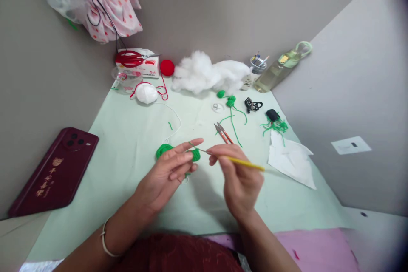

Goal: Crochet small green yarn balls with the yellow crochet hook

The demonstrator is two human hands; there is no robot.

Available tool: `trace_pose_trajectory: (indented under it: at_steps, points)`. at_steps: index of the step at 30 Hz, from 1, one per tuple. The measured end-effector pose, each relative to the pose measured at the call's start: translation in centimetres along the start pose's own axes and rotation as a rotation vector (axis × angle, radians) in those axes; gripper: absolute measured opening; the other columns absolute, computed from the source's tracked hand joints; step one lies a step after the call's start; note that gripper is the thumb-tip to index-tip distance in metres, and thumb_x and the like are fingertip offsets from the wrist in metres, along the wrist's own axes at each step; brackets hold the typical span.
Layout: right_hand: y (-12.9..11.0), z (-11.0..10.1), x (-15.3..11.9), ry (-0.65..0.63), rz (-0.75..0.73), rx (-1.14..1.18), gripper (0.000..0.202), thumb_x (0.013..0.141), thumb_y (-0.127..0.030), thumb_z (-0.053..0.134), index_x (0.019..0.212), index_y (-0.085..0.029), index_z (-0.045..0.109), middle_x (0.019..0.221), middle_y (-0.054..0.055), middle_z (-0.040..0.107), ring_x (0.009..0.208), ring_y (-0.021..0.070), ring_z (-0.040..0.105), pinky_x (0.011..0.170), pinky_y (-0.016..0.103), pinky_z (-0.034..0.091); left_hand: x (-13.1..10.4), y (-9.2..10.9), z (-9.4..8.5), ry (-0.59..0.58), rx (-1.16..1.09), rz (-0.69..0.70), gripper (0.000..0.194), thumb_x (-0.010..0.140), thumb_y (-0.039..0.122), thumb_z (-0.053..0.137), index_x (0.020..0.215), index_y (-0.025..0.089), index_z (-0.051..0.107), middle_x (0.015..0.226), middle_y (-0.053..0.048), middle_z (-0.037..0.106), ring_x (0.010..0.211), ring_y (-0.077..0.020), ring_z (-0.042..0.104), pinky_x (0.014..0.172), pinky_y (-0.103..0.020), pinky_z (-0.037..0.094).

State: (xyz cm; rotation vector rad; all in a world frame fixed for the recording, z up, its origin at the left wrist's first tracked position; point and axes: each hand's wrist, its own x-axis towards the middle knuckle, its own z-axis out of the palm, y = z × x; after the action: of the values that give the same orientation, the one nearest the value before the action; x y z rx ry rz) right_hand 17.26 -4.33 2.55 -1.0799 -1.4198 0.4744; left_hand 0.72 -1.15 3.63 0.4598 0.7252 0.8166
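My left hand [168,174] pinches a small green crocheted piece [195,155] between thumb and fingers, with green yarn running over the raised index finger. My right hand [240,174] is closed around a crochet hook [245,162] with a yellow handle. The hook's thin metal tip points left and meets the yarn at the green piece. Behind my left fingers a green yarn ball [164,151] rests on the table. Orange-handled thread snips [224,132] lie just beyond my right hand.
White stuffing [204,72] lies at the back, beside a red yarn ball [167,67] and a white yarn ball [146,93]. A bottle [279,70] leans at the back right. Further right are a black claw clip [253,105] and white paper [290,159]. A dark red phone [54,172] is at left.
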Motion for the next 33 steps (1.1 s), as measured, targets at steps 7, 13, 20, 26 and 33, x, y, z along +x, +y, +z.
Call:
trace_pose_trajectory:
  at_steps: [7,13,20,26,33]
  points:
    - [0.2,0.2,0.8,-0.073,0.266,0.254,0.018,0.101,-0.033,0.066,0.096,-0.024,0.081,0.093,0.006,0.080,0.075,0.0173,0.068,0.067,0.033,0.059,0.1,-0.1,0.0,0.013,0.183,0.144,0.032,0.081,0.026,0.085,0.113,0.026,0.084,0.085,0.000,0.069,0.087,-0.0164,0.061,0.089,-0.030,0.046]
    - [0.6,0.0,0.8,-0.050,0.393,0.434,0.023,0.104,-0.036,0.062,0.095,-0.021,0.077,0.091,0.005,0.079,0.071,0.0147,0.069,0.070,0.032,0.060,-0.1,0.2,0.1,0.080,0.263,0.158,0.030,0.081,0.029,0.085,0.110,0.027,0.085,0.091,-0.001,0.067,0.087,-0.0169,0.055,0.083,-0.030,0.041]
    - [-0.3,-0.1,0.1,-0.117,0.008,-0.016,0.024,0.106,-0.016,0.053,0.113,-0.025,0.074,0.099,0.005,0.080,0.083,0.0172,0.074,0.076,0.034,0.063,-0.3,-0.2,-0.1,0.136,0.343,0.258,0.030,0.083,0.028,0.085,0.113,0.027,0.083,0.087,0.000,0.063,0.084,-0.0154,0.054,0.082,-0.027,0.043]
    - [0.3,0.5,-1.2,-0.101,-0.348,-0.404,0.034,0.100,-0.011,0.061,0.126,-0.030,0.074,0.111,0.009,0.079,0.096,0.0217,0.076,0.076,0.035,0.065,-0.2,-0.2,0.2,0.094,0.190,0.146,0.052,0.081,0.028,0.088,0.131,0.023,0.075,0.072,0.005,0.057,0.062,-0.0097,0.044,0.072,-0.025,0.044]
    - [-0.3,0.1,0.7,-0.025,0.166,0.265,0.022,0.106,-0.023,0.058,0.104,-0.027,0.079,0.091,0.003,0.077,0.070,0.0150,0.069,0.064,0.031,0.061,0.0,0.7,0.1,0.008,0.064,0.046,0.039,0.085,0.026,0.084,0.123,0.021,0.080,0.050,0.011,0.035,0.058,-0.0096,0.036,0.086,-0.026,0.046]
